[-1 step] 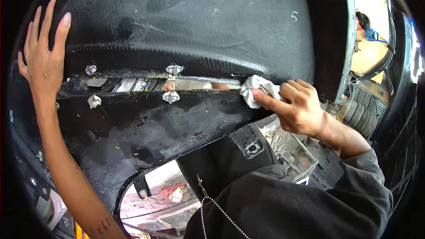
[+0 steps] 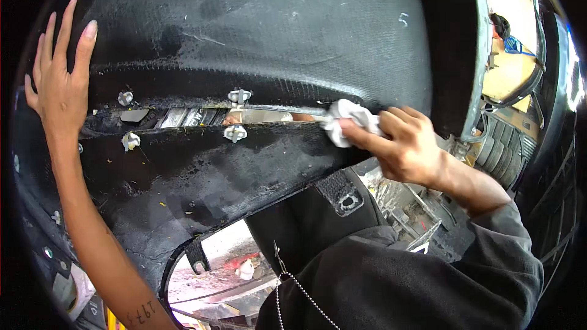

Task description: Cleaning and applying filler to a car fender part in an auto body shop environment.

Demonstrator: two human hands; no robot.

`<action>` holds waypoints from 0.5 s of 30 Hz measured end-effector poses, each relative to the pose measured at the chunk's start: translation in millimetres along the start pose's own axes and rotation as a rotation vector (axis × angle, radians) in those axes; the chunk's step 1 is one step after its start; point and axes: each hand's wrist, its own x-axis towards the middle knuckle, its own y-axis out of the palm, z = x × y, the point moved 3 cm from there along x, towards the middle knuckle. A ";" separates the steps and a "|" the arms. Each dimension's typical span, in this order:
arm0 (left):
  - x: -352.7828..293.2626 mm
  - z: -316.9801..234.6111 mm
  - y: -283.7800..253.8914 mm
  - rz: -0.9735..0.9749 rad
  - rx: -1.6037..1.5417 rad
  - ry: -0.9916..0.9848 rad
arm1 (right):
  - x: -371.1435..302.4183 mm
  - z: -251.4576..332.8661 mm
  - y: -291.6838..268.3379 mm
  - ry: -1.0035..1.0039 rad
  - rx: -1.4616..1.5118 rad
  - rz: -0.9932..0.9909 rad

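A large black textured panel [image 2: 263,30], like a vehicle body part, spreads before me, with a long narrow slot across it. My left hand [image 2: 63,88] lies flat on its far left side, fingers spread and holding nothing. At the slot's right end, my right hand [image 2: 400,143] grips a crumpled white cloth [image 2: 350,121] and presses it against the panel's edge. The cloth covers that end of the slot. Nearest to the slot, metal clips [image 2: 239,96] sit along both of its edges, including a lower clip [image 2: 235,134].
Below the panel is a rounded opening [image 2: 214,269] with cluttered floor behind it. A black strap-like tab [image 2: 342,194] hangs from its lower edge. A ball chain [image 2: 306,296] dangles in front of my dark clothing. Stacked dark round parts [image 2: 498,156] and yellowish board [image 2: 513,73] are at right.
My right hand and the cloth have shifted slightly left along the slot. The left hand stays in place.
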 end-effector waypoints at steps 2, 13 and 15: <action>-3.4 2.9 1.4 -0.007 -0.012 -0.028 | 37.4 17.2 4.3 -0.072 0.148 -0.136; -9.8 0.7 7.1 0.005 0.013 -0.026 | 49.3 21.8 1.2 -0.102 0.110 -0.026; -14.6 3.9 9.7 -0.039 -0.054 -0.026 | 49.4 24.7 -1.0 -0.094 0.062 -0.002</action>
